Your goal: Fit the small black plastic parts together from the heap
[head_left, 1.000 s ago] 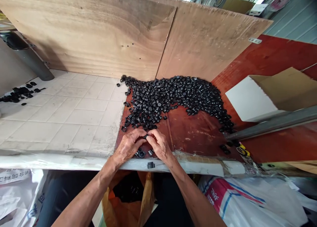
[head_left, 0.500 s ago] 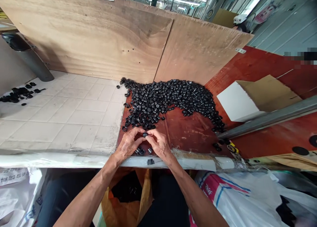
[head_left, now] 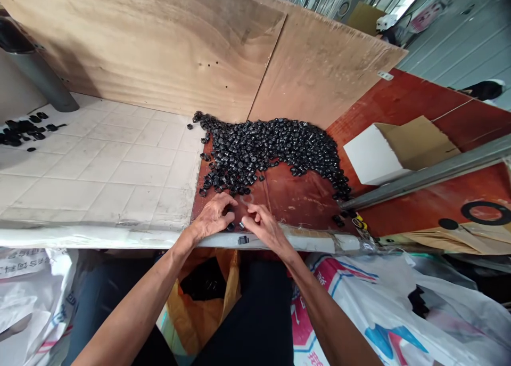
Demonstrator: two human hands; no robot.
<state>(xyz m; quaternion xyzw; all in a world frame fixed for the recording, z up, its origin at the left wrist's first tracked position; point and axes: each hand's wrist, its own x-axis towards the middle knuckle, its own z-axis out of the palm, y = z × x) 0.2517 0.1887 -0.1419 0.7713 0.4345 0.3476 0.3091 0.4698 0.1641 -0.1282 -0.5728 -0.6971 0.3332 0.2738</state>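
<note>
A big heap of small black round parts (head_left: pixel 263 147) lies on the red-brown board (head_left: pixel 303 201) against the plywood wall. My left hand (head_left: pixel 211 218) rests at the board's near edge, its fingers curled down over a loose black part (head_left: pixel 230 227) and its thumb stretched out. My right hand (head_left: pixel 266 226) lies beside it, its fingertips pinched together at another small black part (head_left: pixel 241 225). One more black part (head_left: pixel 242 240) sits on the table's front lip just below the hands.
An orange bag (head_left: pixel 199 307) with black parts inside hangs under the table edge between white woven sacks (head_left: pixel 383 312). A cardboard box (head_left: pixel 399 147) and a grey metal bar (head_left: pixel 431 177) lie to the right. A few black parts (head_left: pixel 24 129) lie on the tiled top at far left.
Both hands, which pinched one black part together above the board, have dropped to the near edge and moved slightly apart. The view has tilted down.
</note>
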